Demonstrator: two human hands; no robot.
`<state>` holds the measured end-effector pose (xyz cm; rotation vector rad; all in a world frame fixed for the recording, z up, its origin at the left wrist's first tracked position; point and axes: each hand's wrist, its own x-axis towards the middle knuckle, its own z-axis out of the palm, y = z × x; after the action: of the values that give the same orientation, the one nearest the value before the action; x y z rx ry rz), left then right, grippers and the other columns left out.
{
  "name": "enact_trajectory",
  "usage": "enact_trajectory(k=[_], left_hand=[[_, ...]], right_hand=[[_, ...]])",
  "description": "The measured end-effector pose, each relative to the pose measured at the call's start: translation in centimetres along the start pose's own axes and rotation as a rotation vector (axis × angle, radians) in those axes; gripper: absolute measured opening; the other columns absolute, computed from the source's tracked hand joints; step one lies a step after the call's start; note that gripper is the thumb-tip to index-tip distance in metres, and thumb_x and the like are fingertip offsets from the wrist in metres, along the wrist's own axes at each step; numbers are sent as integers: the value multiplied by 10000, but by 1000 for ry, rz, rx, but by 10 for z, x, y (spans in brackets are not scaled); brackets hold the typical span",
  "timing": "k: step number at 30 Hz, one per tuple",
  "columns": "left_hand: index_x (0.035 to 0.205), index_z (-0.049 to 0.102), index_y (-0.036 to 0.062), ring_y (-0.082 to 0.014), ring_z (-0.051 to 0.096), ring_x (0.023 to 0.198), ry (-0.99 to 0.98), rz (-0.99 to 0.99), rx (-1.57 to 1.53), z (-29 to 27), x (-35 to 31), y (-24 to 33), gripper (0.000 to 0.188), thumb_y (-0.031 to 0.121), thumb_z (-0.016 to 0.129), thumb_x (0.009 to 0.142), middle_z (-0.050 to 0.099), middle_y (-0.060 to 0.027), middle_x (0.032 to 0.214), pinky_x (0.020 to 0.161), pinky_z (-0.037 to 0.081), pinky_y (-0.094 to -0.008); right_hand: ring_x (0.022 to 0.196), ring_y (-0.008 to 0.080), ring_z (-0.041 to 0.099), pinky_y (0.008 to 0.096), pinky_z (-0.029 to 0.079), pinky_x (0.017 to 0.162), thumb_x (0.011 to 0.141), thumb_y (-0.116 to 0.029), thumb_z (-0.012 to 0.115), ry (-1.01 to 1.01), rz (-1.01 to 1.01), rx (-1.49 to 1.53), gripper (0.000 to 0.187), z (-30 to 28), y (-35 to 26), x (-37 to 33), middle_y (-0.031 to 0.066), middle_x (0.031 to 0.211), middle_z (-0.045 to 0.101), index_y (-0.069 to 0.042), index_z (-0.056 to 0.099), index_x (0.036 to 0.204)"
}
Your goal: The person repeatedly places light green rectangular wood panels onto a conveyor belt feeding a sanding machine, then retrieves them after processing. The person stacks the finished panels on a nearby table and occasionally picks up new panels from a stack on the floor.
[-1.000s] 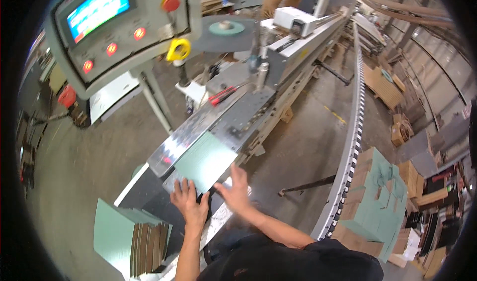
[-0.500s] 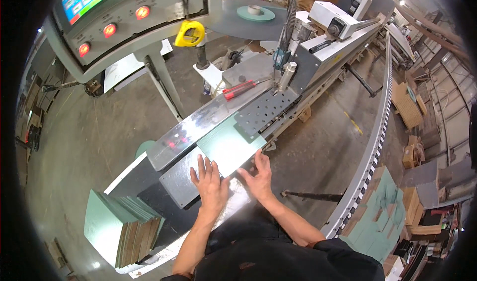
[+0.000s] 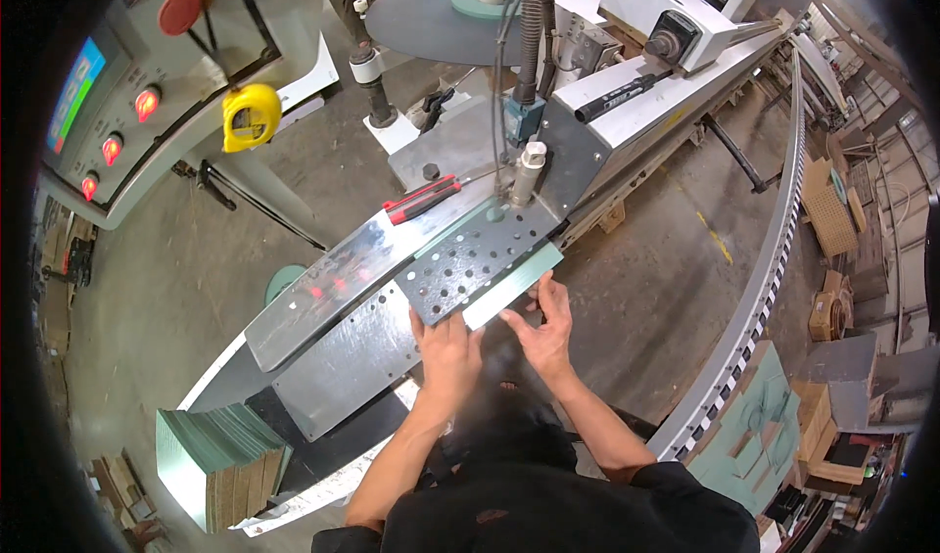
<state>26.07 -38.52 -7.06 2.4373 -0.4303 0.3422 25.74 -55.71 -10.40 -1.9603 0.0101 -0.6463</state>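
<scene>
A pale green board [image 3: 514, 284] lies on the machine's metal bed, mostly beneath a dark plate full of round holes [image 3: 468, 267]. My left hand [image 3: 448, 359] is at the board's trailing end, its fingers stretched forward and their tips by the plate's near corner. Along the board's near edge is my right hand [image 3: 548, 333], thumb and forefinger apart, with the tips at that edge; its other fingers are partly hidden. Neither hand is wrapped round the board. A smooth metal guide rail [image 3: 333, 284] runs along the board's far side.
A stack of green-faced boards [image 3: 220, 460] stands at the lower left. Red-handled tools [image 3: 421, 201] lie on the guide rail. A control panel [image 3: 117, 93] with a yellow tape measure [image 3: 251, 117] rises at upper left. A curved rail [image 3: 754, 308] sweeps along the right.
The board has slid forward under the perforated plate, with both hands following it. More of the metal bed shows behind it. The whole view has shifted, so the control panel sits further left.
</scene>
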Motion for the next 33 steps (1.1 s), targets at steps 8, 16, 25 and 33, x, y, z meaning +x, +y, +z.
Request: enact_trajectory(k=[8,16,25,33], left_hand=[[1244,573,-126,-488,622,913,72,83,-111,60,52,39,489,71,741,829,645,-309,1009,856,491,-521],[1341,571,1,-432,617,1117,-88,323,-352,-24,18,65,554,145,766,843,629,-247,1268,961,503,-512],[1512,487,154,-407,273,1510,21,-147,407,-375,-140,-48,943,385,892,693,308,-190,1633,1213,249,-553],[1626,269,213,-464,175,1537,-253,-515,451,-485,-221,-163,1355,577,904,485,166,-260,1673,1215,198,-605]], right_hand=[[975,287,611,364,522,870,729,-162,909,30,105,-60,928,-48,52,53,170,1141,593,-62,450,1529],[1124,249,618,376,500,984,821,-160,851,34,292,67,572,-67,68,76,141,1273,636,10,605,1309],[859,158,574,311,507,768,866,-32,738,-390,136,20,470,-17,18,-75,71,1055,605,9,630,1321],[831,167,649,289,539,750,802,-17,741,-532,55,121,415,60,-63,-137,83,983,681,-19,698,1216]])
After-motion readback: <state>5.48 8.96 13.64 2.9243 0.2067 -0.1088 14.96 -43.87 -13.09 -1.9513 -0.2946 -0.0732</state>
